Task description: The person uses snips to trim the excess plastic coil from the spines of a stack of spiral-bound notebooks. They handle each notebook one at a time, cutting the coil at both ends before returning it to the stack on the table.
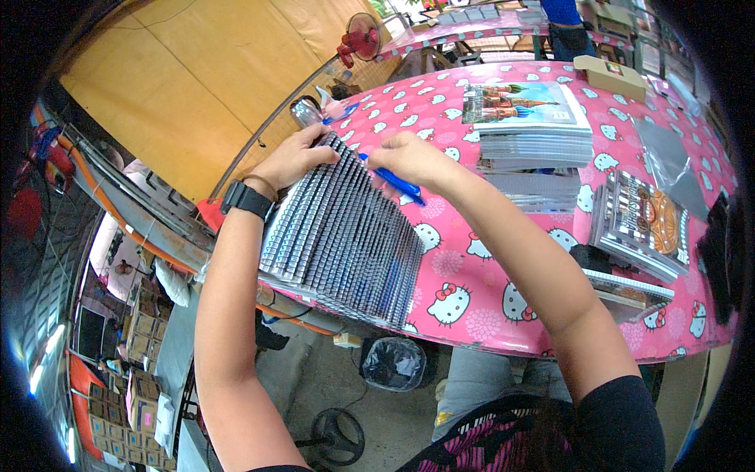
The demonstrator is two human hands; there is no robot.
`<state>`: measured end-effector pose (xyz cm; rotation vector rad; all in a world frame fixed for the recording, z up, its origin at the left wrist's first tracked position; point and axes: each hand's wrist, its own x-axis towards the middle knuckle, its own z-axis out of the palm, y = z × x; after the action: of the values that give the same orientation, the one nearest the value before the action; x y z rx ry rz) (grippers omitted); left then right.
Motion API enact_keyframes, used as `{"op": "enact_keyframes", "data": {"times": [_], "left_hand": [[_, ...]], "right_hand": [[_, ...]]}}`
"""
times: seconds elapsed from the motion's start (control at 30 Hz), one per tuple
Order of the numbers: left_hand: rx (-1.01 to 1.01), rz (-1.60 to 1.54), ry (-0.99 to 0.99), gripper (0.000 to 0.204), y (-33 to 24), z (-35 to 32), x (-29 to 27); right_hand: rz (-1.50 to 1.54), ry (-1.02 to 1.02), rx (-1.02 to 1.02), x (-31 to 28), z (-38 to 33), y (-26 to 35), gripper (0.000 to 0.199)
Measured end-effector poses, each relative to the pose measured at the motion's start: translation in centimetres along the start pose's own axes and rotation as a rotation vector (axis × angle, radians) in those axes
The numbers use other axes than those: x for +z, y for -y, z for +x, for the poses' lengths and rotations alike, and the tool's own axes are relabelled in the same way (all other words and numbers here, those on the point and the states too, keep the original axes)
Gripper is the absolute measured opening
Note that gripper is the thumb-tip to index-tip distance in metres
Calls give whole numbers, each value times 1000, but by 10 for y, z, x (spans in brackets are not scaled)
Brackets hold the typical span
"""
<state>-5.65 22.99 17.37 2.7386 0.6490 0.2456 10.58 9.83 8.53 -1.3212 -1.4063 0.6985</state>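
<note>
A tall stack of spiral-bound notebooks (342, 228) stands near the table's left edge, its dark coil bindings facing up and to the right. My left hand (299, 156), with a black watch on the wrist, grips the stack's far end; the thumb rests on the bindings and the fingers curl over the far side. Just right of that end, my right hand (413, 161) is closed around a slim blue-handled tool (403, 186). One end of the tool points toward the bindings, the other sticks out below my fist. My fingers hide its working tip, so its exact kind cannot be told.
On the pink patterned table (472, 259) lie more books (535, 118) with a colourful cover and other spiral notebooks (641, 224) at right. A cardboard box (609, 77) is at the far right. A red fan (360, 39) and a person (565, 31) are beyond; a bin (393, 366) stands below.
</note>
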Motion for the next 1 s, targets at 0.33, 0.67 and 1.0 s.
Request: {"op": "enact_keyframes", "data": {"times": [0.33,0.67,1.0], "left_hand": [[-16,1,8,55,4,-2,-1],[-26,-1,35,40,-7,-4,-1],[-56,-45,35,39,-4,-4,-1]], "right_hand": [[91,3,52,5,-12,-1,38],[-584,-195,-140,5,-17,2,36],[-441,-109,-156,5,-4,2,31]]}}
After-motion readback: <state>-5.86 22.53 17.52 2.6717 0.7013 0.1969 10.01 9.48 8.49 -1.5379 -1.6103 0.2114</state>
